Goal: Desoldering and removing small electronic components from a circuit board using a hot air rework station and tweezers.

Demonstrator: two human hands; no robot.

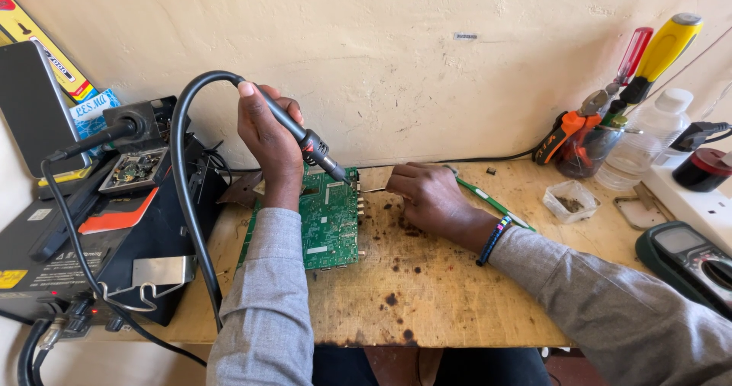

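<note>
1. L hand point(267, 138), center-left of frame: wrapped round a black hot-air handpiece point(299, 136), nozzle tip angled down-right at the top right corner of the green circuit board point(329, 218).
2. R hand point(427, 195), center: fingers curled shut on thin metal tweezers point(374, 189), tips pointing left at the board's right edge, just beside the nozzle.
3. Board lies flat on the bench, center, partly under the L forearm.
4. Progress (judgement): heating stage, mid-work. Nozzle and tweezers both at the same corner; no part seen lifted off. Can't tell if solder has flowed, too small. Left: lift or seat the part, park the handpiece.
5. Black hose point(177, 172) loops from the handpiece down to the black rework station point(91, 241), left of frame; a small open board sits on top of it.
6. Surface: wooden bench top point(442, 294), scuffed, dark burn spots around center.
7. Right of frame: clear jar with screwdrivers and pliers point(602, 127), small clear plastic tray point(568, 199), multimeter point(686, 256) at lower right, white power strip.
8. Room: cream plastered wall point(427, 58) behind, cracked and marked. A cable runs along the base of the wall.
</note>
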